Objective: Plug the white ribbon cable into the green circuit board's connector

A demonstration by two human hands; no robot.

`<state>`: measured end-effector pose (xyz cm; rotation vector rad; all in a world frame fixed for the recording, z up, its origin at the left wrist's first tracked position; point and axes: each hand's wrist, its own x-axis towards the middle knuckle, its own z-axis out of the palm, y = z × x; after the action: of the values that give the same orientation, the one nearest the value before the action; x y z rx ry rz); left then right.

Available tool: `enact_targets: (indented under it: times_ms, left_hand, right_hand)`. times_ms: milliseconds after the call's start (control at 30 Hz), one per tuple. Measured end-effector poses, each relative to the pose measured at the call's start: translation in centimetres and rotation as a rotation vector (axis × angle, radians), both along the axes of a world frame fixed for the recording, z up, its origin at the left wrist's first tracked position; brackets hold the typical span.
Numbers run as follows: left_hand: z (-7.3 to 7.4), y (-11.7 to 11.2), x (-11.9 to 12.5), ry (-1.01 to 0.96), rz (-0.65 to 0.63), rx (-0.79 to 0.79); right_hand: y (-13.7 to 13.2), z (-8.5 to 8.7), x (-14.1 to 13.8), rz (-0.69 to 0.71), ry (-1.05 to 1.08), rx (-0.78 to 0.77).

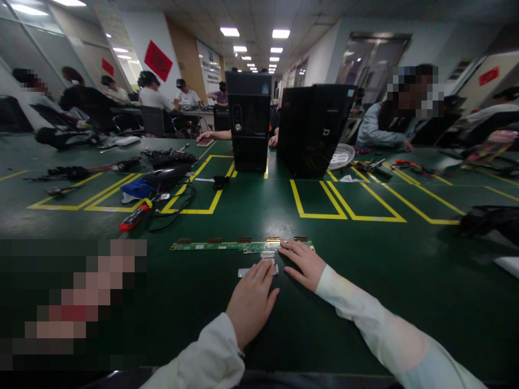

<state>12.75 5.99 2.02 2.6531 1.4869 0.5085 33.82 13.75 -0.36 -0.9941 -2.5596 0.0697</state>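
A long, narrow green circuit board (211, 246) lies across the green table in front of me, with several brown-gold tabs along its far edge. At the board's near edge, right of its middle, sits a white connector piece (267, 255). My left hand (252, 297) reaches up from below, its fingers stretched out over a flat whitish strip (243, 273) that they partly hide. Resting at the right end of the board is my right hand (306, 265), fingers extended and thumb apart. What lies under its fingertips is hidden.
Two black computer towers (249, 124) (314, 129) stand farther back. A red-black screwdriver (135, 217), a blue item (139, 189) and cables (174, 210) lie left. Yellow tape (324, 217) marks rectangles. A white basket (341, 156) stands beyond. A person (389, 127) works at right.
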Motion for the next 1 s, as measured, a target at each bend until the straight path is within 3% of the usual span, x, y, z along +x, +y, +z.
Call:
enact_targets:
  times_ms: [400, 1000]
  left_hand:
    - [0.58, 0.24, -0.99, 0.001, -0.057, -0.058]
    - [-0.12, 0.7, -0.8, 0.019, -0.041, -0.029]
  right_hand:
    - [0.04, 0.25, 0.08, 0.011, 0.005, -0.008]
    - [0.18, -0.09, 0.06, 0.004, 0.008, -0.007]
